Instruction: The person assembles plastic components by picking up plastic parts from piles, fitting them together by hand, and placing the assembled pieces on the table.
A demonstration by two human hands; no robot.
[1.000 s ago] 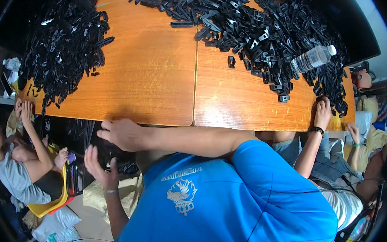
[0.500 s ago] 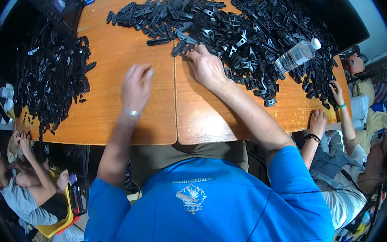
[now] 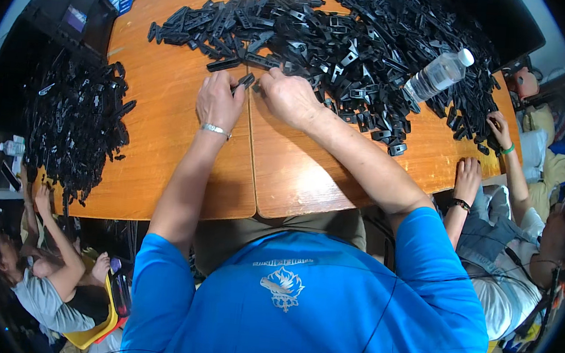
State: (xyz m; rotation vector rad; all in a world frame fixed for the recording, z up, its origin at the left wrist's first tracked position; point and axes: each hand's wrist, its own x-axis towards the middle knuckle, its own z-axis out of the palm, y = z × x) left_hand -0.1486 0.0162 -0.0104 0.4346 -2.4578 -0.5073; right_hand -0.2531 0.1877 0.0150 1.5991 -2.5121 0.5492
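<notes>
Between the thumb and fingers of my left hand (image 3: 220, 104) is a small black plastic part (image 3: 244, 82), raised over the tabletop. Close on its right, my right hand (image 3: 290, 97) is closed in a pinch at the near edge of a wide heap of black plastic parts (image 3: 335, 54). Something dark shows at its fingertips, too small to make out. A longer black clip-like piece (image 3: 263, 61) lies just beyond those fingers. Another long piece (image 3: 225, 64) rests past my left hand.
The wooden table (image 3: 175, 102) has a seam running toward me. A clear plastic bottle (image 3: 440, 75) leans on the heap at right. A second dark pile (image 3: 78, 120) lies at left, before a black crate (image 3: 76, 17). Other people's hands (image 3: 498, 130) work at right and at lower left.
My left hand has moved right and forward, beside my right hand, and now holds a black part. The right hand has shifted slightly left and nearer.
</notes>
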